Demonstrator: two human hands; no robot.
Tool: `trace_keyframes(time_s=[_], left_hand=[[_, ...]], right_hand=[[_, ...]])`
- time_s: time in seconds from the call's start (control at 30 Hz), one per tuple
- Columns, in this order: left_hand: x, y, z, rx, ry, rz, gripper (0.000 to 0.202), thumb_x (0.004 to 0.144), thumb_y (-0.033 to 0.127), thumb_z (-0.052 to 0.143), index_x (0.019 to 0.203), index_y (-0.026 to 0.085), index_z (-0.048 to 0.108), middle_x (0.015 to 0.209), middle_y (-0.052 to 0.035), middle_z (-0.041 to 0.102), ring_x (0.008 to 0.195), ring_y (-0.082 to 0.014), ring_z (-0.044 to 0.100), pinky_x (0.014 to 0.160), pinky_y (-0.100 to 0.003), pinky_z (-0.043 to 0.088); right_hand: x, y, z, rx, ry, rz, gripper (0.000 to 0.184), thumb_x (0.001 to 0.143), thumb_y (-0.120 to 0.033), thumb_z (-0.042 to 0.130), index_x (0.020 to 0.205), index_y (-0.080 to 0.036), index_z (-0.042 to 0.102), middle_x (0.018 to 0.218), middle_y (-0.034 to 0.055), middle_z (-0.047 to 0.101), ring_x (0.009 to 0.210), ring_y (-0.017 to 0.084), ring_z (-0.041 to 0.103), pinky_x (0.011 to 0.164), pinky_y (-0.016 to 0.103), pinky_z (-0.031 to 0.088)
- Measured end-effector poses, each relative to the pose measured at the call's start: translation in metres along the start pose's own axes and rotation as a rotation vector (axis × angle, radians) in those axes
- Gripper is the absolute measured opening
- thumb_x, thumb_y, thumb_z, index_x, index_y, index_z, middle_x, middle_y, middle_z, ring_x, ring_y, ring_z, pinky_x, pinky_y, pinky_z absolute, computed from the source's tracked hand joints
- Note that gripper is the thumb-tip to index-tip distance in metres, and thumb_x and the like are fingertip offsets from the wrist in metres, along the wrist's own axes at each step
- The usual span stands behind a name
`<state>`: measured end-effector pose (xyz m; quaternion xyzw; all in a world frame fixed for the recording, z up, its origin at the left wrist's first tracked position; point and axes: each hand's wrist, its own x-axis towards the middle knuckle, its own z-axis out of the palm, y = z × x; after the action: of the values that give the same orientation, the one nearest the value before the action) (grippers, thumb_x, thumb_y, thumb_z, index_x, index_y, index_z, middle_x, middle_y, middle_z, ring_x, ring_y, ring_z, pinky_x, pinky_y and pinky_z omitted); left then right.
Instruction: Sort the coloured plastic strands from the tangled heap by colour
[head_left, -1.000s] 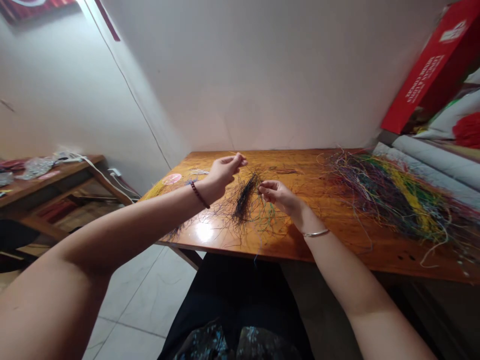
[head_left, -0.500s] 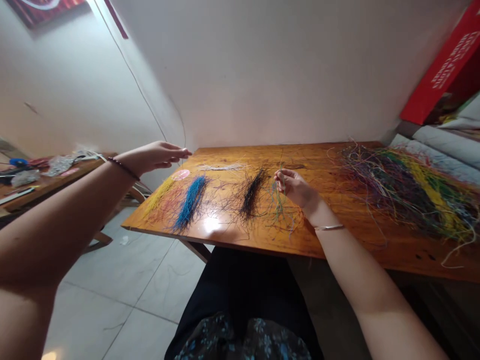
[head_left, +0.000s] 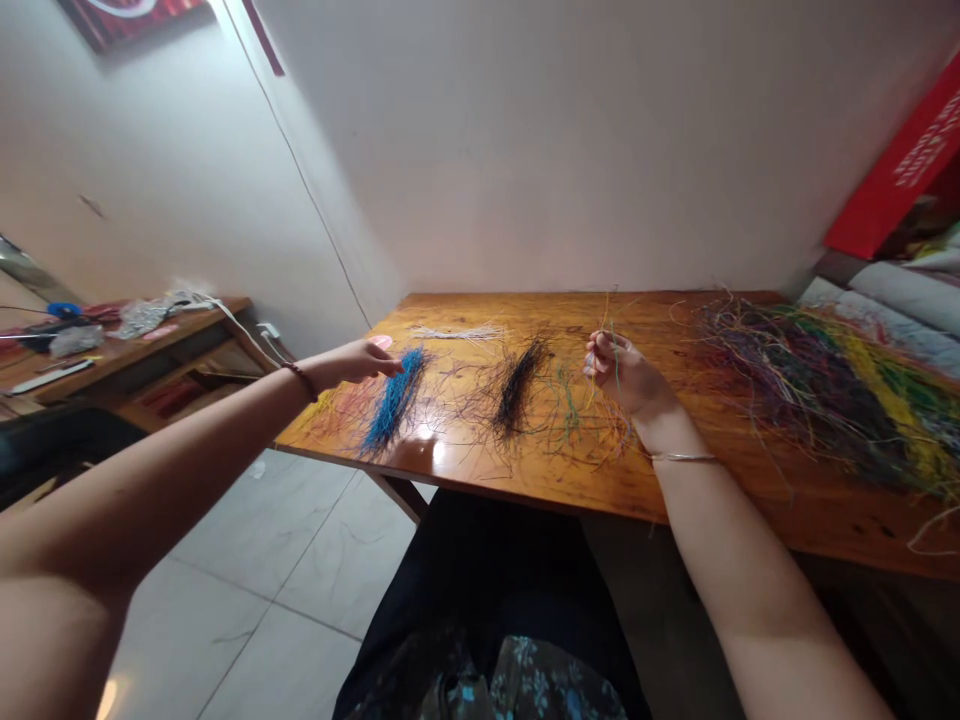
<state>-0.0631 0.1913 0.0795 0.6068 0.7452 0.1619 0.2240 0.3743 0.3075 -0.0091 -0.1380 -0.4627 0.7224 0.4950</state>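
My left hand [head_left: 356, 362] reaches over the table's left part, fingers stretched out, with nothing visible in it. Its fingertips are at the upper part of a blue thread bundle [head_left: 394, 402]; whether they touch it I cannot tell. My right hand [head_left: 621, 368] is closed in a pinch on a few thin threads [head_left: 605, 305], yellow-orange and green, whose ends stick up above the fingers. Left of that hand lie loose green threads [head_left: 568, 405] and a black thread bundle [head_left: 519, 388]. Orange and purplish threads [head_left: 616, 428] lie below it.
White threads [head_left: 457, 332] lie near the table's back. Yellow and reddish threads [head_left: 330, 408] are at the left end. A big multicoloured thread heap [head_left: 817, 390] covers the right side, near a red box [head_left: 892, 170]. A second table [head_left: 217, 320] with plastic bags stands at far left.
My left hand has come down from above the table to the blue bundle. My right hand has moved right, away from the black bundle; green threads now lie on the table there.
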Motion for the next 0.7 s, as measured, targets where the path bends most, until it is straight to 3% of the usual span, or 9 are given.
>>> trace_keyframes(time_s=[0.07,0.17,0.37,0.57,0.7], left_hand=[[0.014,-0.006,0.019,-0.002,-0.075,-0.065,0.052,0.063,0.067,0.076,0.073,0.016,0.073,0.059,-0.0031,0.052,0.049,-0.0098,0.032,0.045,-0.024,0.019],[0.035,-0.009,0.042,0.043,-0.031,-0.079,0.052,0.066,0.066,0.074,0.074,0.014,0.072,0.053,0.0004,0.041,0.048,-0.0096,0.028,0.046,-0.025,0.019],[0.063,-0.010,0.074,0.075,0.019,-0.086,0.043,0.068,0.054,0.075,0.071,0.011,0.073,0.050,-0.0004,0.045,0.048,-0.0120,0.036,0.049,-0.027,0.023],[0.070,-0.004,0.078,0.093,0.025,-0.089,0.041,0.073,0.052,0.073,0.065,0.011,0.074,0.045,-0.0006,0.043,0.048,-0.0122,0.034,0.051,-0.028,0.022],[0.063,0.015,0.071,0.088,0.053,-0.063,0.043,0.077,0.052,0.071,0.066,0.011,0.076,0.045,-0.0003,0.038,0.049,-0.0119,0.029,0.051,-0.029,0.018]], right_hand=[[0.000,0.000,-0.001,-0.004,-0.006,0.005,0.029,0.066,-0.035,0.091,0.084,-0.022,0.073,0.078,-0.0043,0.067,0.051,0.002,0.049,0.053,0.017,0.046],[-0.001,0.000,0.000,-0.022,-0.002,0.016,0.029,0.066,-0.036,0.090,0.083,-0.022,0.071,0.078,-0.0043,0.066,0.051,0.003,0.047,0.052,0.018,0.046],[-0.003,-0.002,0.005,-0.061,0.016,0.010,0.029,0.067,-0.038,0.089,0.082,-0.021,0.072,0.079,-0.0033,0.066,0.052,0.003,0.047,0.053,0.018,0.045],[-0.004,-0.003,0.010,-0.074,0.012,0.022,0.029,0.066,-0.038,0.090,0.082,-0.021,0.072,0.079,-0.0030,0.065,0.052,0.003,0.044,0.051,0.019,0.042],[-0.004,-0.001,0.013,-0.103,0.000,0.050,0.031,0.064,-0.039,0.091,0.080,-0.021,0.072,0.080,-0.0028,0.066,0.051,0.002,0.045,0.051,0.019,0.042]])
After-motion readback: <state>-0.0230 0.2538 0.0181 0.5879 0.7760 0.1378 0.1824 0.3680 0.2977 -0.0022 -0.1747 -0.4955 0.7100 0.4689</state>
